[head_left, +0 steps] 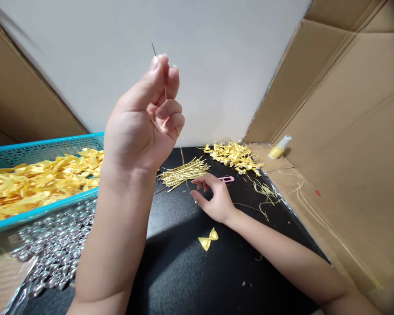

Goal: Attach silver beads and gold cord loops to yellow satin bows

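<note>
My left hand (151, 105), raised high in front of the pale wall, pinches a thin needle (154, 49) between thumb and fingertips, its tip pointing up. A yellow thread (181, 151) runs down from it past the curled lower fingers toward the table. My right hand (215, 197) is low over the black table, thumb and fingers apart, beside a bundle of gold wire ties (185, 173). A thin line passes near its fingertips; whether they touch it I cannot tell. One yellow bow (209, 239) lies nearer me on the table.
At left, a blue basket (46, 201) holds many yellow bows, with silver beads (57, 245) before it. Farther back are finished-looking bows (234, 155), a pink clip (227, 179), thread scraps (265, 190) and a thread spool (280, 147). Cardboard (344, 109) stands on both sides.
</note>
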`<state>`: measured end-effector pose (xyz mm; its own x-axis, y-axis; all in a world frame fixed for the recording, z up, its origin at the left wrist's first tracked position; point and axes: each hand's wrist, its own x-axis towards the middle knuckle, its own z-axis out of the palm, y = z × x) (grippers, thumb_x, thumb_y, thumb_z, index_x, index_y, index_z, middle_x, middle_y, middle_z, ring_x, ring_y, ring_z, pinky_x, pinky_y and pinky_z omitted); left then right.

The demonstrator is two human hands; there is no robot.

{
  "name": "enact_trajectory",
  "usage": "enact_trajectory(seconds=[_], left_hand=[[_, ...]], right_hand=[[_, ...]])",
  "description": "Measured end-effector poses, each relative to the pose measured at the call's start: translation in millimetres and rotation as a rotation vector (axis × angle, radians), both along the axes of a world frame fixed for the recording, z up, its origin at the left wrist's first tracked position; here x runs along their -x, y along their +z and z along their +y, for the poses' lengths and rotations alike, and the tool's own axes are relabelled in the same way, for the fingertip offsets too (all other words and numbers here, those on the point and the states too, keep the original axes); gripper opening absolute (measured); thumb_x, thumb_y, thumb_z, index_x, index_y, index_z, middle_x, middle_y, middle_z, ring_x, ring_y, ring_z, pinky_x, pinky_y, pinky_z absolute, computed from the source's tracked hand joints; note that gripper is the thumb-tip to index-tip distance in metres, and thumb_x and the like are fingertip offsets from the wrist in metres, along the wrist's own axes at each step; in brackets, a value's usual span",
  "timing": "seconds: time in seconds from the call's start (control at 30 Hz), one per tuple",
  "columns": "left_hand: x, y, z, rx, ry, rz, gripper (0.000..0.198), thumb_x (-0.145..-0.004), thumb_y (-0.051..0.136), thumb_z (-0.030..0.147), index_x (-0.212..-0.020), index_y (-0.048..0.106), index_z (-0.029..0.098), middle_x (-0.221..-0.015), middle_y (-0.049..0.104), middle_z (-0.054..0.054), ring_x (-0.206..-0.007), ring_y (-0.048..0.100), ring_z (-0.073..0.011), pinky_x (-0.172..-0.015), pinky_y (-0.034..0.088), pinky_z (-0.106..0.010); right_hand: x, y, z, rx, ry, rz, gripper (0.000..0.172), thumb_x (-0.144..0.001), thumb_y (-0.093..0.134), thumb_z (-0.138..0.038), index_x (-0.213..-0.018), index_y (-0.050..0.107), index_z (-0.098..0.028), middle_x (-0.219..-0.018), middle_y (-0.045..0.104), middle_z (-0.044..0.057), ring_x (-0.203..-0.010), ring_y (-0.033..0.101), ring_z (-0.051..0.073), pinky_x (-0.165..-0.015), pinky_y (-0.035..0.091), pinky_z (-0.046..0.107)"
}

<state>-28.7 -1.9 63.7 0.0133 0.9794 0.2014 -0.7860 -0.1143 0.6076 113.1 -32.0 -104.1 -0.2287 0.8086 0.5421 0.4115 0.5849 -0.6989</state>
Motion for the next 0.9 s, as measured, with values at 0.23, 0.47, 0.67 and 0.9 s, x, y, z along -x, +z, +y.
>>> enact_trajectory(seconds=[0.23, 0.47, 0.67, 0.9], left_hand=[[6, -5.7, 5, -0.029, 0.094, 0.195, 0.011, -0.089, 0.059, 0.022, -0.087, 0.069, 0.026, -0.085, 0.068, -0.002, -0.055, 0.053, -0.0098, -0.044, 0.037, -0.019], [11, -8.3, 8, -0.07, 0.093, 0.269, 0.009, -0.086, 0.062, 0.026, -0.086, 0.071, 0.028, -0.086, 0.069, -0.004, -0.064, 0.061, -0.0131, -0.048, 0.042, -0.021], [15, -5.0, 10, -0.025, 0.134, 0.21, 0.013, -0.091, 0.057, 0.024, -0.092, 0.07, 0.024, -0.086, 0.069, -0.004, -0.057, 0.058, -0.0102, -0.043, 0.038, -0.018], [23, -6.9, 13, -0.058, 0.14, 0.234, 0.011, -0.09, 0.059, 0.026, -0.089, 0.07, 0.025, -0.086, 0.069, -0.004, -0.06, 0.058, -0.011, -0.046, 0.041, -0.02]], right_hand=[[10, 0.0, 2, -0.025, 0.012, -0.072, 0.009, -0.081, 0.066, -0.028, -0.083, 0.064, -0.019, -0.069, 0.061, -0.002, -0.065, 0.054, 0.013, -0.07, 0.039, 0.03], [10, 1.3, 1, -0.075, -0.011, -0.126, 0.012, -0.085, 0.058, -0.017, -0.075, 0.064, -0.019, -0.071, 0.066, 0.0, -0.07, 0.059, 0.015, -0.075, 0.037, 0.032], [8, -0.7, -2, -0.117, -0.046, -0.141, 0.013, -0.082, 0.058, -0.016, -0.07, 0.06, -0.019, -0.065, 0.064, -0.001, -0.063, 0.057, 0.014, -0.073, 0.037, 0.033], [3, 1.2, -8, -0.178, 0.018, -0.251, 0.013, -0.081, 0.057, -0.018, -0.068, 0.059, -0.019, -0.066, 0.064, 0.0, -0.065, 0.058, 0.014, -0.074, 0.036, 0.035]])
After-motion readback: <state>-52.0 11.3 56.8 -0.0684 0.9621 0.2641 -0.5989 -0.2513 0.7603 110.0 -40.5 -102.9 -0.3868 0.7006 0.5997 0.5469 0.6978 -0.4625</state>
